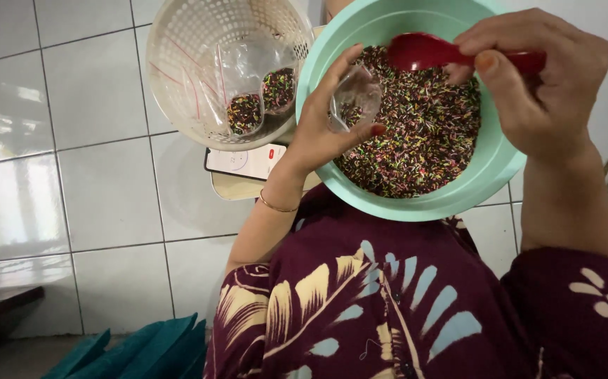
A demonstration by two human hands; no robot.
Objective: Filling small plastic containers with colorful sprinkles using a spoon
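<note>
The left hand pinches a small clear bag open over the green bowl of coloured sprinkles, so spills fall back in. The right hand, fingers clamped on a red spoon, tilts it toward the bag's mouth.

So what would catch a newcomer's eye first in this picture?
First, the mint-green bowl at top centre, heaped with multicoloured sprinkles. Above it the right hand holds a red spoon, while the left hand holds a small clear plastic bag open over the sprinkles. To the left, a cream perforated basket holds filled bags on the white tiled floor.
</note>
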